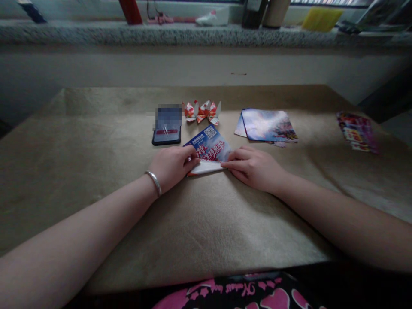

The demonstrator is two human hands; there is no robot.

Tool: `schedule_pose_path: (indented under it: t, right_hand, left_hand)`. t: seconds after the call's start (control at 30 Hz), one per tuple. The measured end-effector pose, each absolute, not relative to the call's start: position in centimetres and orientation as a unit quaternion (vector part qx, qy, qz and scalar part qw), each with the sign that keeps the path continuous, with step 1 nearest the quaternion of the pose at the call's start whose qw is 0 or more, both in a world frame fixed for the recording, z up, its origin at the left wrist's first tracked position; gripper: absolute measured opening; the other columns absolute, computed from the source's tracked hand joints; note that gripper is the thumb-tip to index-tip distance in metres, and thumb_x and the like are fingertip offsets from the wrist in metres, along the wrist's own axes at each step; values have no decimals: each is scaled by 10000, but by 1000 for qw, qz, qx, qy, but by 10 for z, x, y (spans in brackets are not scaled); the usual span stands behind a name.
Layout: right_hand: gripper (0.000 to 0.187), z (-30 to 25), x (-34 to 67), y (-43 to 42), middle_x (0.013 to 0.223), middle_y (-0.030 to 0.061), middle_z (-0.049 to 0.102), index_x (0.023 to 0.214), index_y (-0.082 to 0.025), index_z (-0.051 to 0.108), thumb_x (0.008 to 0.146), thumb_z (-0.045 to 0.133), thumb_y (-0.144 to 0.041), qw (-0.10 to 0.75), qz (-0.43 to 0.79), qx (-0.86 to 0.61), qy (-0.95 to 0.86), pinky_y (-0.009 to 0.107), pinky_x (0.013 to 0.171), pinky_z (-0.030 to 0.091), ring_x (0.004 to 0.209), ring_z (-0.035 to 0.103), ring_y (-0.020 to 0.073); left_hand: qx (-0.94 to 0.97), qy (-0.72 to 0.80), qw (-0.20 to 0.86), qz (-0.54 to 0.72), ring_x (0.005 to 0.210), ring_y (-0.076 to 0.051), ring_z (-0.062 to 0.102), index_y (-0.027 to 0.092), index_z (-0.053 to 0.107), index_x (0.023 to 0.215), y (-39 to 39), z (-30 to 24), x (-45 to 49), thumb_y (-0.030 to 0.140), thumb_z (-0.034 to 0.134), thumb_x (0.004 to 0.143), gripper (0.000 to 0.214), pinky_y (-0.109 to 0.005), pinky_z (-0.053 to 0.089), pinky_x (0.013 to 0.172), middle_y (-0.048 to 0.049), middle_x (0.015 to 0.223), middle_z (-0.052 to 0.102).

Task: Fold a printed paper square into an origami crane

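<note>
A printed paper sheet [210, 146], blue with red lettering and a QR code, lies on the table in front of me. Its near edge is folded up into a white strip. My left hand [174, 165] pinches the left end of that fold, thumb and fingers together; a bracelet circles the wrist. At the right end, my right hand [252, 167] pinches the fold with its fingertips. Just behind the sheet stand folded red and white paper figures [202, 112]. A phone [167, 124] rests to their left, its screen partly blurred.
Blue printed sheets [268, 125] lie stacked to the right. Farther right are several pink and purple printed papers [357, 133]. The brownish table [206, 231] meets a wall below a granite sill [193, 36], which holds a red container [130, 12] and a yellow item [322, 19].
</note>
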State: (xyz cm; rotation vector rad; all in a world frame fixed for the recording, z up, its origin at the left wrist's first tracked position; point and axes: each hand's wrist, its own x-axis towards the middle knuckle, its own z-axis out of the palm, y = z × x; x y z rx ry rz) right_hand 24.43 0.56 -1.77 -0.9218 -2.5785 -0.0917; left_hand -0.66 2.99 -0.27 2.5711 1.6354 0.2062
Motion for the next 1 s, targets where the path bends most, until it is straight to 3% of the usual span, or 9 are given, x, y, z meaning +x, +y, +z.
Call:
schedule_pose_path:
  t: [0.2,0.33,0.47,0.73,1.0]
  right_hand:
    - [266,-19,245,6,916,73,698,1051,-203,736,911,510,-212,189,-46,-330,-924,293,651,433,811,578,186]
    - [269,-21,247,6,911,71,695,1053,-207,735,920,502,-226,181,-51,-333,-924,288,634,417,797,571,182]
    - [268,-22,248,6,912,73,697,1049,-207,735,918,502,-221,183,-63,-331,-924,286,629,410,798,567,180]
    - [267,-21,251,11,932,73,695,1059,-209,734,916,509,-229,176,-67,-343,-920,285,642,417,814,578,183]
    - [265,-22,251,13,931,80,693,1042,-207,740,911,512,-229,182,-62,-343,-919,286,645,418,796,576,176]
  left_hand:
    - [847,511,79,122,646,-130,543,206,682,930,33,-6,-12,353,555,877,201,-229,355,562,-12,788,639]
    - [916,367,100,131,745,-146,572,187,699,930,39,-7,-24,349,477,917,274,-246,423,651,-48,847,638]
    - [956,256,71,125,758,-158,561,176,698,1015,43,-8,-35,426,544,890,319,-257,444,666,-65,846,620]
    - [961,239,-78,111,743,-173,574,193,694,1043,34,-4,-30,374,470,931,309,-264,435,616,-73,886,642]
    - [951,280,-88,98,720,-151,564,215,698,1032,31,-4,-26,373,472,932,293,-246,408,580,-62,877,648]
